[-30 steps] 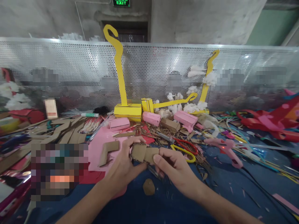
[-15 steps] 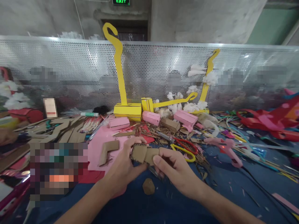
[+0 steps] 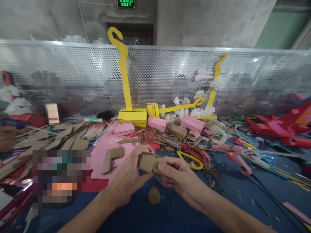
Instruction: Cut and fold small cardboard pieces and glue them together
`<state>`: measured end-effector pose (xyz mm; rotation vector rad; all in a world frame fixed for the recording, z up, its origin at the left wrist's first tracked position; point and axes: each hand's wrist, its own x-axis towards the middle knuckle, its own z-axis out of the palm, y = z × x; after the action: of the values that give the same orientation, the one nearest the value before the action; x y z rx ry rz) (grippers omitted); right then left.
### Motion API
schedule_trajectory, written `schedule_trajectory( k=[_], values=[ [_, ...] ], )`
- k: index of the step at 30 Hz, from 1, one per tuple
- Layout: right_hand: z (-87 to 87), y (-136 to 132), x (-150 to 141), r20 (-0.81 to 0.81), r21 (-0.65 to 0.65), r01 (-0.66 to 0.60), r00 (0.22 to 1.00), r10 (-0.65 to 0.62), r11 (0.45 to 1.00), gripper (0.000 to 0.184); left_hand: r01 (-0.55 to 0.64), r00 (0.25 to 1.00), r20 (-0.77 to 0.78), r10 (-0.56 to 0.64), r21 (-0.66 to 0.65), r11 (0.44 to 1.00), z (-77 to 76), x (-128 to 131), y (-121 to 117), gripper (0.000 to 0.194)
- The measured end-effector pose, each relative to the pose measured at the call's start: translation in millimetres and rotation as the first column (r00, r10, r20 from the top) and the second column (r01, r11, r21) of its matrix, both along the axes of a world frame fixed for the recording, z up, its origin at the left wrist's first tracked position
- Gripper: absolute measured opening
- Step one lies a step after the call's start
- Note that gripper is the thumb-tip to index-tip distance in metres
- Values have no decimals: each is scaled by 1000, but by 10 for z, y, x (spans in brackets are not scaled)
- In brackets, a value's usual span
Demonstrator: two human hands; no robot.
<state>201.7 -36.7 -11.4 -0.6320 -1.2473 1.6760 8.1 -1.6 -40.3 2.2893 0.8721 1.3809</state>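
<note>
Both of my hands hold a small folded piece of brown corrugated cardboard [image 3: 147, 161] just above the blue table. My left hand [image 3: 128, 176] grips its left side with the thumb on top. My right hand [image 3: 178, 179] pinches its right end, thumb laid across it. A small rounded cardboard scrap [image 3: 154, 195] lies on the blue cloth right below the hands. An L-shaped cardboard piece [image 3: 112, 157] rests on pink paper [image 3: 100, 155] to the left. Scissors with red and yellow handles [image 3: 191, 154] lie just right of the hands.
A pink glue gun [image 3: 234, 155] with a black cord lies at the right. Yellow cardboard hook shapes [image 3: 123, 71] on yellow blocks, pink boxes [image 3: 157, 123] and white cotton stand against a perforated metal screen [image 3: 60, 74]. Cardboard offcuts [image 3: 60, 136] pile at the left, red fabric [image 3: 286, 126] at the right.
My right hand has slid left over the cardboard, covering more of its right half. The piece has tilted a little. The camera shifted slightly.
</note>
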Motion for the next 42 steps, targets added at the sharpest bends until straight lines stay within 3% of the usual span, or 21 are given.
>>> schedule_trajectory(
  k=[7, 26, 42],
  values=[
    [24, -7, 22, -23, -51, -71, 997, 69, 996, 30, -5, 1000, -9, 5, -29, 1000, 7, 9, -9, 68],
    [32, -17, 39, 72, 84, -52, 996, 46, 995, 36, 16, 1000, 24, -14, -79, 997, 0, 19, -20, 64],
    [43, -23, 23, 16, 15, -72, 997, 72, 997, 34, 11, 1000, -10, -13, -114, 993, 15, 15, -20, 64]
  ],
)
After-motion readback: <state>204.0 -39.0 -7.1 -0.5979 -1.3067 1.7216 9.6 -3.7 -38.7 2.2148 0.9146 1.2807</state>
